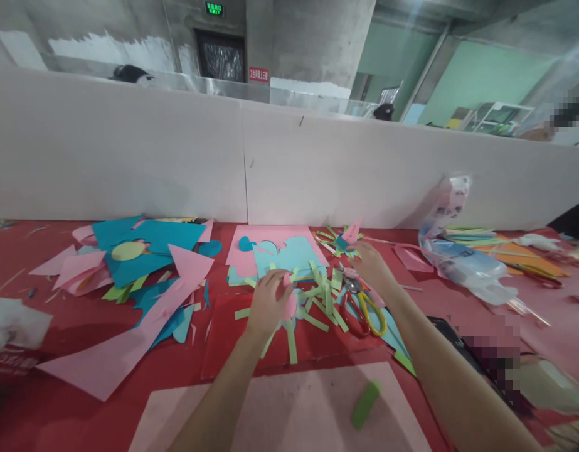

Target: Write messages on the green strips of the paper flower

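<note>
My left hand (269, 301) is over the red sheet (223, 342), its fingers closed on a pink paper piece (289, 301) above pale blue paper with light green strips around it. My right hand (368, 262) reaches farther back, beside a blue paper shape ringed by green strips (339, 241). A pink paper cone (352, 232) stands up at its fingertips; whether they grip it is unclear. Between my hands lie loose green strips (324, 295), and scissors with red and yellow handles (371, 314) rest next to my right forearm.
Blue and pink paper scraps (157, 238) pile up at the left. A pink board (289, 408) with a green piece (365, 405) lies in front. Right of my arm are a plastic bag (477, 270) and a dark device (451, 336). A white partition (317, 169) stands behind.
</note>
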Demonstrator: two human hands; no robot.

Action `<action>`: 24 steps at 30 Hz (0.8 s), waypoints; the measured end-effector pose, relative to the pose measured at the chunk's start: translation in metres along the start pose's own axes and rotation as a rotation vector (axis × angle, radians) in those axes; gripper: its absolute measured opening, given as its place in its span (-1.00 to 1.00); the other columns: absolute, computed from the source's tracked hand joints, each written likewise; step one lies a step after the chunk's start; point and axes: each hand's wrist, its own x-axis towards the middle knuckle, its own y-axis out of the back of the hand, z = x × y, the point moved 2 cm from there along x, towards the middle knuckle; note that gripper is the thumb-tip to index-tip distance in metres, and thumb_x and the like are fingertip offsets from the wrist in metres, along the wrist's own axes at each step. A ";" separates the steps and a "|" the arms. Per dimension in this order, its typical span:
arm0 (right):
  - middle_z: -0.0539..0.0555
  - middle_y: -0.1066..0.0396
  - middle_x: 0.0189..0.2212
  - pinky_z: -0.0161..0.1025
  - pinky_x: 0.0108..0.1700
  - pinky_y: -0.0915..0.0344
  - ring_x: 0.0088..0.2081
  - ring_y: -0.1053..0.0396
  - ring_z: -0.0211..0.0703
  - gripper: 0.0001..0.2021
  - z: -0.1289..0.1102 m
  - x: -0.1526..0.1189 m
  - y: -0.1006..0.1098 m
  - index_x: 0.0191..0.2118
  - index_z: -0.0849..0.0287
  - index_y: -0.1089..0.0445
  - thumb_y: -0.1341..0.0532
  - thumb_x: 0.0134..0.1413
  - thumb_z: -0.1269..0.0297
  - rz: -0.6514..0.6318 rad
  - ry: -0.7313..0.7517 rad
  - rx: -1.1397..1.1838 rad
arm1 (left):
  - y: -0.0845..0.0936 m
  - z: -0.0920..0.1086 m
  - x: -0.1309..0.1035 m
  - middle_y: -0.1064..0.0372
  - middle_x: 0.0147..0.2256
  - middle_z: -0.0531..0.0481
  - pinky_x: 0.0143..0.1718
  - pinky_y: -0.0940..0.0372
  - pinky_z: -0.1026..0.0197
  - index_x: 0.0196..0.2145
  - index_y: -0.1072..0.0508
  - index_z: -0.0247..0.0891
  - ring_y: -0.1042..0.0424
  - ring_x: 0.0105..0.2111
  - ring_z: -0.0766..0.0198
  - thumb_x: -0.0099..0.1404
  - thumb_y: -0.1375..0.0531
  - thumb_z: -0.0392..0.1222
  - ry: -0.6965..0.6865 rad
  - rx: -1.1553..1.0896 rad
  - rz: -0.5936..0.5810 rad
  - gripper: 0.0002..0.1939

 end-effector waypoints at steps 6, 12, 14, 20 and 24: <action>0.02 -0.45 -0.39 -0.26 -0.27 -0.24 -0.33 -0.38 -0.17 -0.82 -0.040 -0.047 -0.013 -0.35 0.11 -0.42 -0.08 -0.01 0.29 -0.151 -0.056 0.146 | 0.007 0.005 0.001 -0.36 -0.25 -0.03 -0.12 -0.19 0.13 -0.26 -0.37 -0.18 -0.32 -0.19 0.22 0.21 -0.06 -0.15 0.035 -0.039 0.102 -0.83; 0.15 -0.44 -0.40 -0.20 -0.31 -0.24 -0.39 -0.37 -0.10 -0.69 -0.058 -0.082 -0.037 -0.35 0.21 -0.42 -0.03 0.05 0.11 -0.111 -0.196 0.259 | 0.011 0.013 -0.005 -0.36 -0.21 -0.03 -0.12 -0.20 0.14 -0.24 -0.36 -0.17 -0.31 -0.15 0.21 0.21 -0.07 -0.13 0.052 -0.089 0.212 -0.83; 0.13 -0.44 -0.37 -0.19 -0.28 -0.23 -0.34 -0.36 -0.08 -0.67 -0.064 -0.086 -0.044 -0.33 0.19 -0.42 -0.06 0.03 0.06 -0.135 -0.242 0.405 | 0.010 0.014 -0.006 -0.38 -0.21 -0.03 -0.11 -0.21 0.14 -0.24 -0.36 -0.16 -0.33 -0.16 0.21 0.21 -0.07 -0.12 0.046 -0.108 0.215 -0.83; -0.01 -0.30 -0.61 -0.29 -0.42 -0.21 -0.50 -0.25 -0.21 -0.67 -0.070 -0.090 -0.062 -0.51 0.23 -0.36 -0.22 -0.17 0.01 -0.200 -0.434 0.908 | 0.003 0.017 -0.009 -0.40 -0.18 -0.01 -0.01 -0.15 0.05 -0.22 -0.37 -0.13 -0.30 -0.09 0.18 0.21 -0.07 -0.10 0.008 -0.149 0.177 -0.80; -0.03 -0.25 -0.63 -0.32 -0.49 -0.21 -0.55 -0.21 -0.26 -0.65 -0.060 -0.095 -0.068 -0.52 0.24 -0.35 -0.24 -0.22 -0.01 -0.187 -0.494 0.984 | 0.000 0.018 -0.012 -0.39 -0.16 -0.04 0.02 -0.11 0.02 -0.17 -0.37 -0.14 -0.28 -0.06 0.15 0.19 -0.08 -0.03 -0.008 -0.173 0.151 -0.73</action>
